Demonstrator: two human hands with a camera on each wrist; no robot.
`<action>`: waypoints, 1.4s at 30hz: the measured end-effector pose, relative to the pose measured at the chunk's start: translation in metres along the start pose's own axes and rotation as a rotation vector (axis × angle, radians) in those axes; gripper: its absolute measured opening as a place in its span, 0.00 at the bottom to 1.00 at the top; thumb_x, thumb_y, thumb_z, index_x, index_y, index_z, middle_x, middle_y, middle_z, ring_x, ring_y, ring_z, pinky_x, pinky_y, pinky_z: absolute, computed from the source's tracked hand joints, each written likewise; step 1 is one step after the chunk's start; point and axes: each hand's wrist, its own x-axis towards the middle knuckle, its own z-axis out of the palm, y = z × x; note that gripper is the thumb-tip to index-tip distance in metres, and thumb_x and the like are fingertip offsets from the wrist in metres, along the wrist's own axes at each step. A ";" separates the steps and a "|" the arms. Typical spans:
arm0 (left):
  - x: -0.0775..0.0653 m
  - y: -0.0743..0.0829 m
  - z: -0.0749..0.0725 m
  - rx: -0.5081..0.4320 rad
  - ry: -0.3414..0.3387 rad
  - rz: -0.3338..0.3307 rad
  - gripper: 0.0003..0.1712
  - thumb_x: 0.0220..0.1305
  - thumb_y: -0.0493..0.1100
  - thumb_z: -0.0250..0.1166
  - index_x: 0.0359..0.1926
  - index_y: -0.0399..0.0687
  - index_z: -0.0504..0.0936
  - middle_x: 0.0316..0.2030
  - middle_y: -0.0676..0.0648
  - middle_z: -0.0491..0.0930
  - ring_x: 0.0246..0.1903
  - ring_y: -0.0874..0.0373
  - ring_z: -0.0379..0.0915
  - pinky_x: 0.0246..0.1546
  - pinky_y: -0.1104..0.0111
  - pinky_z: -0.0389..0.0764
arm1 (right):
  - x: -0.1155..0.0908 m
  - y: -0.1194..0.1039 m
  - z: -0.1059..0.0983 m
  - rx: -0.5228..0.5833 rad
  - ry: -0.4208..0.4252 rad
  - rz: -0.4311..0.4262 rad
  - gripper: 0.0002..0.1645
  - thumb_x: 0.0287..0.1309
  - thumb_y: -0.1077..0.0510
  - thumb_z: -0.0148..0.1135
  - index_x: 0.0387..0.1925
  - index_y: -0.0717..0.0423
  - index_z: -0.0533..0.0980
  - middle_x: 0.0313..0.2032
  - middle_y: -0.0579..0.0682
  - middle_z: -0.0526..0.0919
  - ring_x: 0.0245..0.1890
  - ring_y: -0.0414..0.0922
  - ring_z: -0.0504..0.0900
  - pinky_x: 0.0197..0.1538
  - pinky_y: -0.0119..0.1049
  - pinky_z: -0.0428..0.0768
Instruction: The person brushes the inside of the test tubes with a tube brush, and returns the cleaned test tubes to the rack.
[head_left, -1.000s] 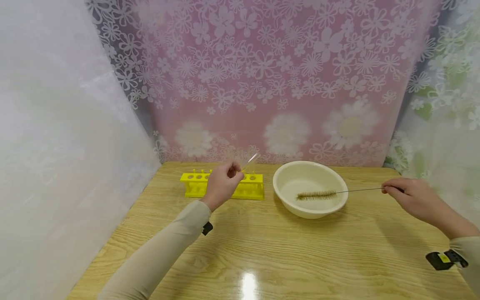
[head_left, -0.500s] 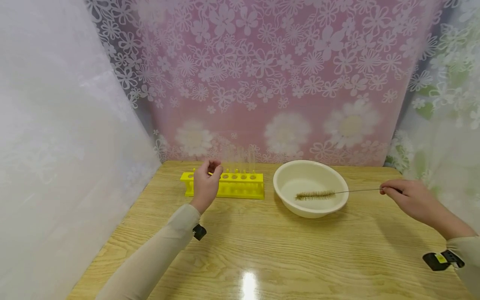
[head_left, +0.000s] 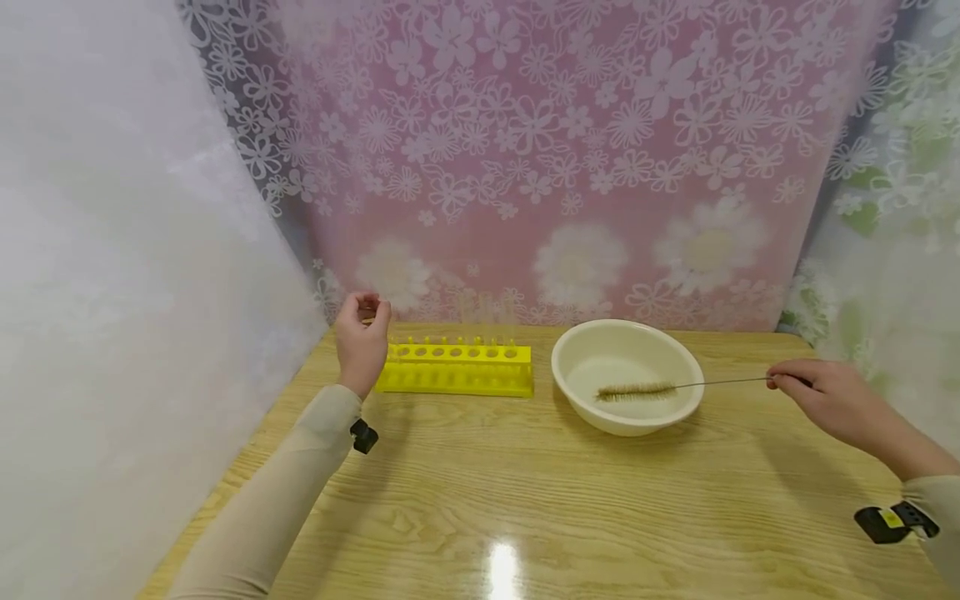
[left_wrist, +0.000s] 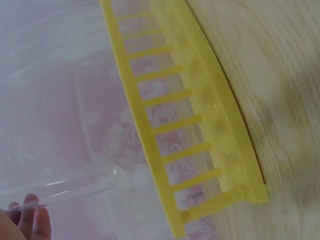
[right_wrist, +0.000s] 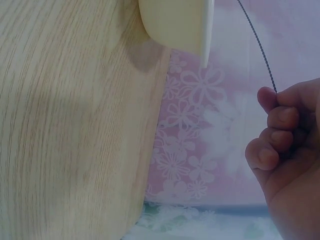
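Observation:
My left hand is raised at the left end of a yellow test tube rack. It pinches a clear glass test tube, whose rounded end points toward the rack in the left wrist view. Several more clear test tubes stand at the rack's right part, along its back pegs. On the right, my right hand grips the wire handle of a test tube brush. The tan bristles of that brush hang over a cream basin.
A wood-grain table carries the rack and, to its right, the basin. Behind the table hangs a pink flowered curtain. A whitish curtain closes off the left side, and a flowered one the right.
My left hand has moved left along the rack with the test tube, from its right half to its left end. The right hand and brush have stayed nearly still.

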 end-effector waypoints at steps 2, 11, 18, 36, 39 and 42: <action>0.005 -0.004 -0.003 0.012 0.023 -0.013 0.18 0.72 0.52 0.62 0.52 0.42 0.77 0.44 0.45 0.79 0.42 0.55 0.77 0.48 0.62 0.79 | -0.001 0.000 0.000 -0.010 0.003 -0.001 0.13 0.73 0.63 0.54 0.49 0.67 0.82 0.42 0.59 0.88 0.37 0.15 0.68 0.29 0.32 0.74; 0.014 -0.026 -0.003 0.041 0.044 -0.047 0.17 0.72 0.52 0.63 0.50 0.45 0.77 0.44 0.45 0.80 0.43 0.54 0.79 0.49 0.62 0.81 | -0.004 0.003 0.001 0.001 -0.002 0.005 0.14 0.74 0.62 0.53 0.48 0.66 0.82 0.41 0.59 0.87 0.35 0.16 0.69 0.28 0.32 0.71; 0.013 -0.046 0.000 0.124 0.022 -0.101 0.19 0.72 0.53 0.62 0.51 0.43 0.77 0.45 0.44 0.80 0.45 0.53 0.79 0.49 0.59 0.81 | -0.004 0.003 0.004 -0.021 0.008 0.014 0.14 0.73 0.63 0.53 0.48 0.69 0.81 0.40 0.59 0.88 0.35 0.16 0.69 0.27 0.32 0.72; -0.005 -0.073 0.003 0.256 -0.099 -0.192 0.16 0.72 0.47 0.63 0.51 0.39 0.78 0.43 0.42 0.79 0.44 0.48 0.78 0.41 0.56 0.80 | -0.001 0.001 0.005 -0.064 0.039 0.011 0.14 0.73 0.63 0.54 0.47 0.70 0.81 0.39 0.59 0.88 0.31 0.24 0.75 0.26 0.32 0.71; -0.005 -0.075 0.000 0.257 -0.090 -0.204 0.17 0.71 0.48 0.63 0.52 0.40 0.78 0.44 0.42 0.80 0.46 0.48 0.77 0.43 0.55 0.80 | 0.002 -0.001 0.004 -0.056 0.020 0.008 0.15 0.73 0.62 0.54 0.49 0.69 0.81 0.40 0.59 0.88 0.33 0.22 0.74 0.27 0.32 0.73; -0.006 -0.077 -0.004 0.262 -0.084 -0.216 0.18 0.71 0.48 0.64 0.55 0.41 0.77 0.46 0.43 0.79 0.48 0.48 0.76 0.47 0.55 0.79 | 0.008 -0.004 0.005 -0.042 0.002 0.008 0.16 0.74 0.61 0.53 0.50 0.67 0.81 0.42 0.58 0.88 0.34 0.21 0.74 0.28 0.32 0.73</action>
